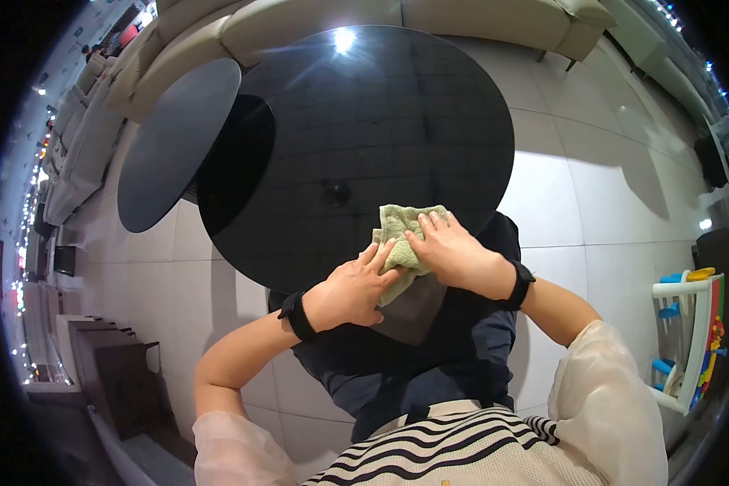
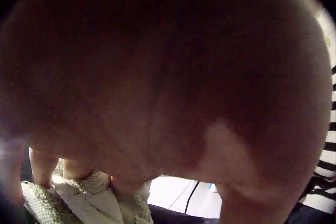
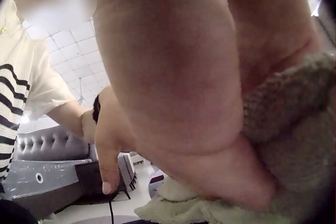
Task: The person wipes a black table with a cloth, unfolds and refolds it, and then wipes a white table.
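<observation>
A light green towel (image 1: 405, 235), folded and bunched, lies over the near edge of the round black tabletop (image 1: 381, 130). My right hand (image 1: 460, 257) lies over its right part and grips it; in the right wrist view the thumb (image 3: 247, 182) bears on the cloth, which bunches up against the palm. From the left, my left hand (image 1: 350, 293) touches the towel with its outstretched fingers. Its thumb stands apart on the near side. In the left wrist view the dark palm fills most of the picture, with fingers (image 2: 43, 169) reaching down to the towel (image 2: 89, 203).
A smaller grey oval tabletop (image 1: 178, 146) stands at the left, overlapping the black one. Beyond the table runs a beige sofa (image 1: 316, 24). At the right is a white rack with coloured pieces (image 1: 701, 340), and at the lower left a dark cabinet (image 1: 113, 364) on the tiled floor.
</observation>
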`<state>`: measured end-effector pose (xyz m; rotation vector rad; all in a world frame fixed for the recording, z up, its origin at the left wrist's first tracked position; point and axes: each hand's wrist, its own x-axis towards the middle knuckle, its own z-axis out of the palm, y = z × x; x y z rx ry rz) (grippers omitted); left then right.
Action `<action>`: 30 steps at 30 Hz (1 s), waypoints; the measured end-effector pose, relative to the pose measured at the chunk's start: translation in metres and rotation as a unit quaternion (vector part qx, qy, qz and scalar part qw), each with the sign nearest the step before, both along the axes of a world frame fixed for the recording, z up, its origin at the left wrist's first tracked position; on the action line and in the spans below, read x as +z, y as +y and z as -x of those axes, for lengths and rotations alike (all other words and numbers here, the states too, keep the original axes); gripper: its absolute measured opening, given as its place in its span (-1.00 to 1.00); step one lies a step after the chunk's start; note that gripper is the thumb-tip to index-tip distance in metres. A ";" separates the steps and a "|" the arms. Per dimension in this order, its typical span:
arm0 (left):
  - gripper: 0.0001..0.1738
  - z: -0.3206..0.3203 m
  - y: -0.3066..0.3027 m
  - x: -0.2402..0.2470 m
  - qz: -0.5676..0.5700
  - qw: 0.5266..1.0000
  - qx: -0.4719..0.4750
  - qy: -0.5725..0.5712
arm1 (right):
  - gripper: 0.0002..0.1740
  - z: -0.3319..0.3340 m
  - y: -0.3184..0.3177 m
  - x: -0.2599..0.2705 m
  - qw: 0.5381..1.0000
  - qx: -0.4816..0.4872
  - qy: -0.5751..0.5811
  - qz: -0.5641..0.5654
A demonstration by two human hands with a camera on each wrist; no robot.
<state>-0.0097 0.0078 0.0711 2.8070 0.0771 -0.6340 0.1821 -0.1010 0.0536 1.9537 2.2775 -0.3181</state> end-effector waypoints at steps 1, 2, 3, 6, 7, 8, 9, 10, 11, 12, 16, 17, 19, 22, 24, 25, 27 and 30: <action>0.04 -0.004 -0.002 -0.003 0.002 1.000 0.000 -0.006 | -0.18 -0.007 -0.002 -0.001 1.000 0.008 0.004 -0.005; 0.06 -0.008 -0.003 -0.004 0.003 1.000 0.001 -0.012 | -0.18 -0.013 -0.002 0.000 1.000 0.017 0.009 -0.010; 0.09 -0.018 -0.006 -0.005 0.004 1.000 -0.001 -0.017 | -0.20 -0.025 -0.005 0.004 0.999 0.003 0.035 0.007; 0.13 -0.047 -0.014 -0.007 0.001 0.999 -0.006 -0.033 | -0.19 -0.057 -0.013 0.002 0.997 -0.025 0.071 0.002; 0.13 -0.055 -0.015 -0.008 -0.003 0.999 -0.009 -0.041 | -0.17 -0.064 -0.015 0.003 0.994 -0.049 0.097 0.003; 0.13 -0.061 -0.016 -0.011 -0.007 0.999 -0.010 -0.049 | -0.16 -0.069 -0.016 0.002 0.994 -0.058 0.097 -0.003; 0.10 -0.067 -0.016 -0.021 -0.004 0.998 -0.009 -0.066 | -0.18 -0.075 -0.018 0.001 0.994 -0.064 0.090 -0.009; 0.09 -0.072 -0.017 -0.020 -0.004 0.998 -0.005 -0.065 | -0.20 -0.079 -0.020 0.001 0.994 -0.069 0.082 -0.015; 0.07 -0.076 -0.017 -0.019 -0.004 0.998 -0.002 -0.064 | -0.20 -0.080 -0.020 0.001 0.994 -0.077 0.073 -0.014; 0.06 -0.077 -0.017 -0.018 -0.004 0.998 0.002 -0.063 | -0.19 -0.081 -0.021 -0.004 0.993 -0.077 0.083 -0.026; 0.02 -0.067 -0.020 -0.026 -0.019 0.996 0.005 -0.084 | -0.19 -0.072 -0.026 -0.012 0.992 -0.075 0.085 -0.049; -0.04 -0.061 -0.021 -0.023 -0.010 0.996 0.013 -0.090 | -0.18 -0.069 -0.026 -0.014 0.993 -0.071 0.083 -0.051; -0.10 -0.052 -0.023 -0.021 -0.006 0.996 0.024 -0.089 | -0.18 -0.062 -0.029 -0.011 0.995 -0.064 0.062 -0.042; -0.32 -0.040 -0.030 -0.018 -0.028 0.992 0.044 -0.113 | -0.20 -0.049 -0.031 -0.011 0.996 -0.060 0.048 -0.053; -0.40 -0.023 -0.029 -0.018 -0.021 0.991 0.057 -0.118 | -0.17 -0.030 -0.029 -0.010 0.998 -0.052 0.016 -0.044; -0.50 -0.002 -0.028 -0.022 -0.035 0.987 0.069 -0.144 | -0.18 -0.008 -0.024 -0.011 0.998 -0.054 0.004 -0.035; -0.52 0.026 -0.025 -0.019 -0.042 0.982 0.091 -0.158 | -0.20 0.023 -0.014 -0.018 0.997 -0.060 -0.019 -0.038; -0.57 0.057 -0.026 -0.007 -0.038 0.977 0.134 -0.161 | -0.33 0.058 -0.003 -0.020 0.997 -0.053 -0.034 -0.039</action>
